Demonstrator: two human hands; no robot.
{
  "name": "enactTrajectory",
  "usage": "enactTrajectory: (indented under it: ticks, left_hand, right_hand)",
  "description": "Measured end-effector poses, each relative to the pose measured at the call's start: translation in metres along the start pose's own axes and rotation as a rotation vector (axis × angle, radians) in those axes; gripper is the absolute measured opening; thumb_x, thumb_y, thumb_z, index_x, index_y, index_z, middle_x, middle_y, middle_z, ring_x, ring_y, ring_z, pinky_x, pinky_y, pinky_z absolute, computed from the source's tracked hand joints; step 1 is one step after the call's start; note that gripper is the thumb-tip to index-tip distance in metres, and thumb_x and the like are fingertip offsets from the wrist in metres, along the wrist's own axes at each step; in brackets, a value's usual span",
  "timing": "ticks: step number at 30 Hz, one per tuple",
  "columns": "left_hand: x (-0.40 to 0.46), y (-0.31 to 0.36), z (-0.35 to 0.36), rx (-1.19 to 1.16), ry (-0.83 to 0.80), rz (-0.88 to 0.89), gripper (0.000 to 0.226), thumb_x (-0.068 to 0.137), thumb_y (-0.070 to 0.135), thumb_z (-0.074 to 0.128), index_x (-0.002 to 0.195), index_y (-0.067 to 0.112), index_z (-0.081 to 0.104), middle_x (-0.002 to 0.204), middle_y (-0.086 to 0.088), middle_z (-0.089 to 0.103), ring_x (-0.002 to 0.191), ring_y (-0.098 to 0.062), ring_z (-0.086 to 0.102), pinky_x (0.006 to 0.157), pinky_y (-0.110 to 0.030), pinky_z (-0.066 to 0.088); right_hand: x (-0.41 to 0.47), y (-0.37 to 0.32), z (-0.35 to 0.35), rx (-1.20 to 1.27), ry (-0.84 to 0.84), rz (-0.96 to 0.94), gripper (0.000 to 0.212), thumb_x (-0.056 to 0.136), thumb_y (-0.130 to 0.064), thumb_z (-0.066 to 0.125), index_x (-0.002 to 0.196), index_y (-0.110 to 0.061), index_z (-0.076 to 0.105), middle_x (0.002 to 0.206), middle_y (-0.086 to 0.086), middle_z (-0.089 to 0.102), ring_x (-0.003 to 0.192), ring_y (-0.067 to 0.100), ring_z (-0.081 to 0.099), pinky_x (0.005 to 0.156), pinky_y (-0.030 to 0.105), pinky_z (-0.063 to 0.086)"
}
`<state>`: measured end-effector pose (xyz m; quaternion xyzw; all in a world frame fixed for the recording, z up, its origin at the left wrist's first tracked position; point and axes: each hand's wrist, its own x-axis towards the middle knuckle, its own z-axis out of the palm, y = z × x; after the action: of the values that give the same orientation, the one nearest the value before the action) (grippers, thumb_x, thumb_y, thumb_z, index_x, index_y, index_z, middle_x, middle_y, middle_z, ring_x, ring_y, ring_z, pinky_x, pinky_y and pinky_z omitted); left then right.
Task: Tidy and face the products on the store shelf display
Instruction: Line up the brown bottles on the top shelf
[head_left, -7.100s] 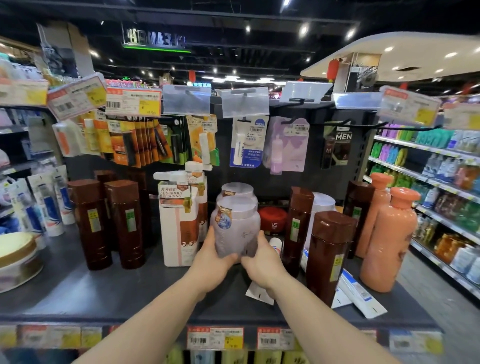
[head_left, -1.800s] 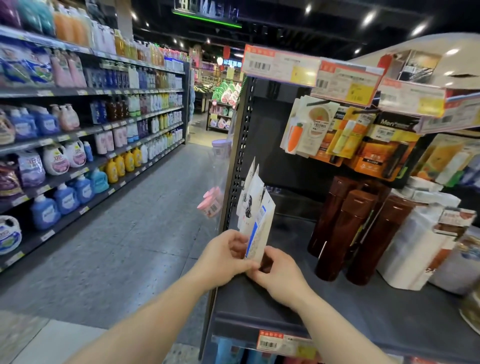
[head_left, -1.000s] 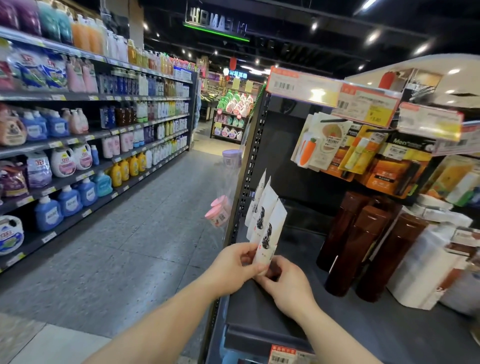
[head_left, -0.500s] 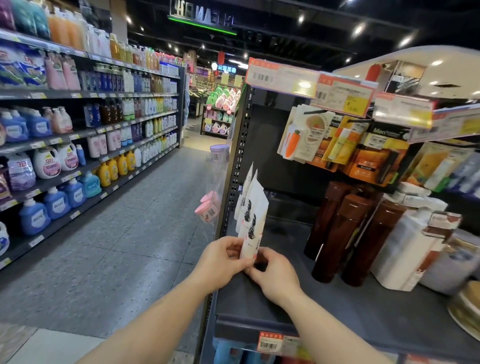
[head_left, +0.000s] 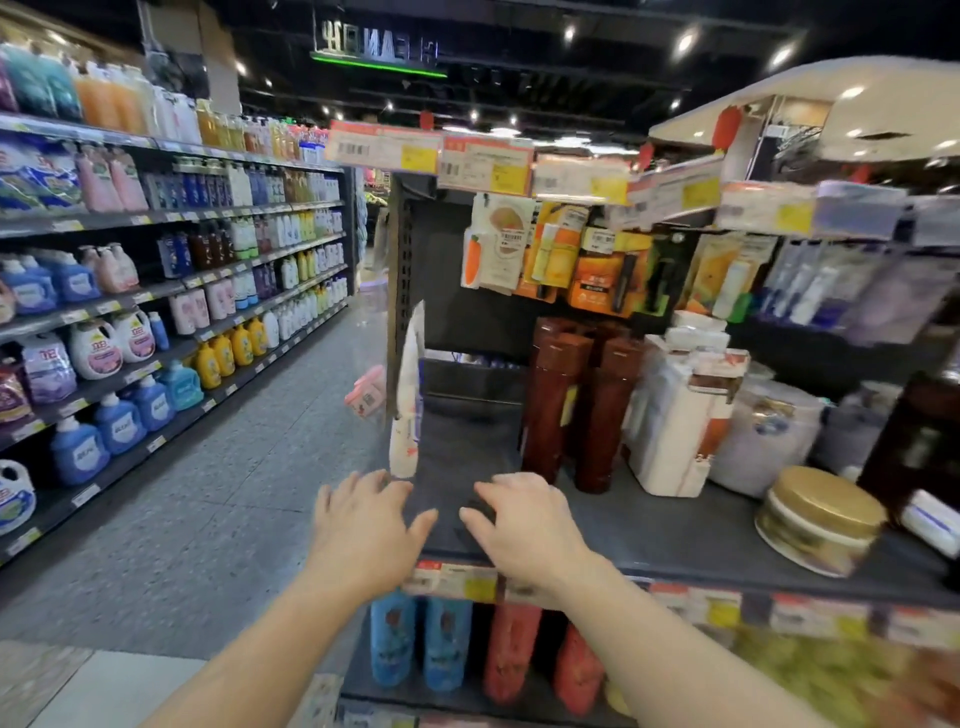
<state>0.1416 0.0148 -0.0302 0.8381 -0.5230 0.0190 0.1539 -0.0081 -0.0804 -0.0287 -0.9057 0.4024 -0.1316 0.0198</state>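
White tubes (head_left: 408, 405) stand in a row, seen edge-on, at the left end of the dark shelf (head_left: 675, 535). My left hand (head_left: 363, 525) hovers just below and in front of them with fingers spread, holding nothing. My right hand (head_left: 524, 525) hangs over the shelf's front edge, fingers loosely bent, also empty. Tall brown bottles (head_left: 576, 405) stand to the right of the tubes. A white pump bottle (head_left: 680, 415) and a pale jar (head_left: 763, 431) follow further right. The picture is blurred by motion.
A gold-lidded tub (head_left: 821, 519) sits near the shelf's right front. Carded items (head_left: 550, 249) hang above under price tags (head_left: 483, 161). Blue and red bottles (head_left: 447, 649) fill the shelf below. An aisle with a detergent rack (head_left: 130, 312) runs to the left.
Both hands let go of the front white tube and drew back toward the shelf edge. The view swung right, showing more of the shelf.
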Motion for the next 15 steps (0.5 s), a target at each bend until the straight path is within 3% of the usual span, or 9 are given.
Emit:
enactTrajectory:
  ticks: [3, 7, 12, 15]
  left_hand:
    - [-0.028, 0.056, 0.001, 0.015, -0.024, 0.040, 0.057, 0.092, 0.062, 0.033, 0.141, 0.034, 0.039, 0.154, 0.000, 0.029, 0.144, -0.024, 0.016, 0.117, -0.047, 0.013]
    - [-0.059, 0.153, 0.007, 0.030, -0.037, 0.141, 0.057, 0.093, 0.060, 0.032, 0.145, 0.035, 0.032, 0.159, 0.000, 0.017, 0.147, -0.025, 0.008, 0.119, -0.045, 0.004]
    - [-0.084, 0.270, 0.023, 0.046, -0.005, 0.361, 0.057, 0.094, 0.059, 0.031, 0.146, 0.034, 0.032, 0.158, -0.001, 0.020, 0.146, -0.025, 0.011, 0.119, -0.045, 0.006]
    - [-0.091, 0.331, 0.029, 0.043, 0.027, 0.477, 0.056, 0.093, 0.059, 0.033, 0.143, 0.033, 0.036, 0.156, -0.001, 0.025, 0.144, -0.026, 0.015, 0.117, -0.044, 0.007]
  right_hand:
    - [-0.047, 0.043, -0.018, -0.057, 0.055, 0.011, 0.074, 0.081, -0.065, 0.015, 0.130, -0.026, 0.056, 0.138, 0.004, 0.052, 0.131, 0.028, 0.040, 0.109, 0.039, 0.031]
    - [-0.114, 0.126, -0.049, -0.068, 0.044, 0.111, 0.056, 0.094, -0.057, 0.038, 0.141, -0.028, 0.044, 0.153, 0.007, 0.034, 0.143, 0.028, 0.022, 0.116, 0.043, 0.017]
    - [-0.192, 0.214, -0.090, -0.046, 0.139, 0.228, 0.074, 0.078, -0.065, 0.020, 0.136, -0.030, 0.051, 0.142, 0.004, 0.047, 0.133, 0.029, 0.036, 0.108, 0.041, 0.029]
    - [-0.225, 0.267, -0.112, -0.089, 0.163, 0.308, 0.057, 0.089, -0.058, 0.036, 0.137, -0.031, 0.049, 0.142, 0.003, 0.046, 0.134, 0.027, 0.035, 0.107, 0.041, 0.030]
